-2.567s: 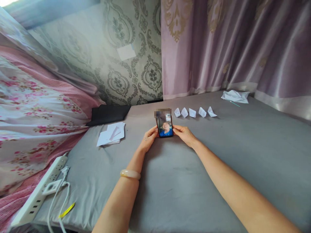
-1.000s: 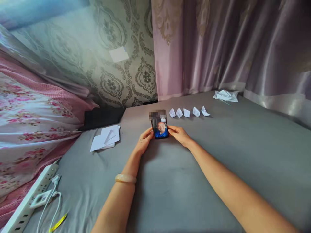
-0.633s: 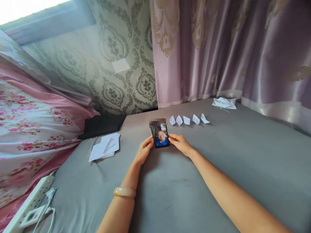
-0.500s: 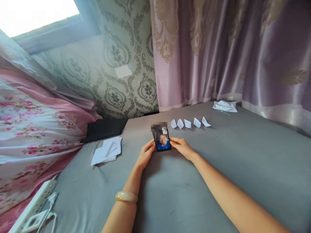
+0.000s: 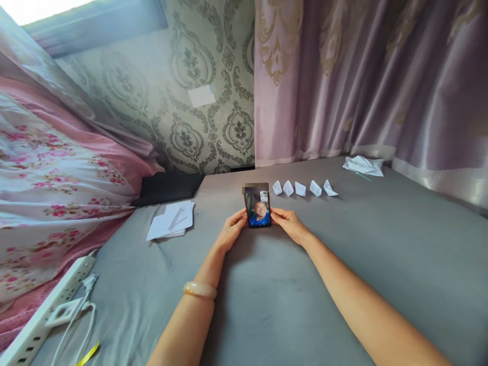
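Left hand (image 5: 233, 229) and right hand (image 5: 292, 226): one at each side edge of the phone (image 5: 258, 211), fingers closed on it, both gripping low. Phone: one, propped upright, long axis running up and slightly away, screen toward the wearer, a person in blue displayed; top edge blurred out. Whether its foot touches the sheet (image 5: 285, 305): cannot tell. Change against the frame half a second ago: view shifted, a yellow tag (image 5: 89, 353) now in sight far to the phone's near left; phone and hands unchanged in hold. Bangle (image 5: 200, 290): one, pale, on the left forearm, nearer the wearer than the phone. Folded papers (image 5: 300, 189): five, white, in a row just right of the phone. Sheets (image 5: 171, 221): white, stacked, left of the phone. Cloth (image 5: 168, 188): black, beyond them, left of the phone. Packet (image 5: 364, 165): white, far right of the phone. Power strip (image 5: 49, 305): white, plug (image 5: 90, 280) beside it, far left of the phone
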### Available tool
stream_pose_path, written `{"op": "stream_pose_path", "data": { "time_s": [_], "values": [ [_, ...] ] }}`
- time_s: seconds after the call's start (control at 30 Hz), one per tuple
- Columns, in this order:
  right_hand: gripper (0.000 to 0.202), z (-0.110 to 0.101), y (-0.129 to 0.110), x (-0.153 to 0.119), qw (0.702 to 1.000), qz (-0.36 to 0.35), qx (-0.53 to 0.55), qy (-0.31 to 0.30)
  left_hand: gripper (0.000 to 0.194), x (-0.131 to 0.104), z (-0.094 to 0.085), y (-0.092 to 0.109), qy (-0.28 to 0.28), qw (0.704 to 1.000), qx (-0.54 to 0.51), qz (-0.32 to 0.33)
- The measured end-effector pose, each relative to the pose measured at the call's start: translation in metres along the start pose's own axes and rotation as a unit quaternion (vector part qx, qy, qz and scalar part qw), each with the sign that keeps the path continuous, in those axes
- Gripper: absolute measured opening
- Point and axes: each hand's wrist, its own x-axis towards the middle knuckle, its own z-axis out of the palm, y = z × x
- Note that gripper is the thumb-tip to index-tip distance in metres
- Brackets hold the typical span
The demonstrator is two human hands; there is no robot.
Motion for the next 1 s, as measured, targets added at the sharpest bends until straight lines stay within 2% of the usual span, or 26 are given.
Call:
{"op": "stream_pose_path", "data": {
  "time_s": [0.3, 0.53, 1.0],
  "values": [
    [0.052, -0.001, -0.001, -0.001, 1.000, -0.010, -0.018, 0.002, 0.059, -0.001, 0.001, 0.004, 0.006, 1.000, 0.014, 0.006],
    [0.052, -0.001, 0.003, 0.001, 1.000, -0.013, 0.002, -0.013, 0.060, 0.001, -0.002, -0.003, 0.003, 1.000, 0.004, 0.004],
    [0.049, 0.000, -0.006, -0.003, 1.000, -0.012, -0.012, -0.022, 0.061, 0.001, -0.002, -0.004, 0.010, 1.000, 0.011, -0.006]
  ]
}}
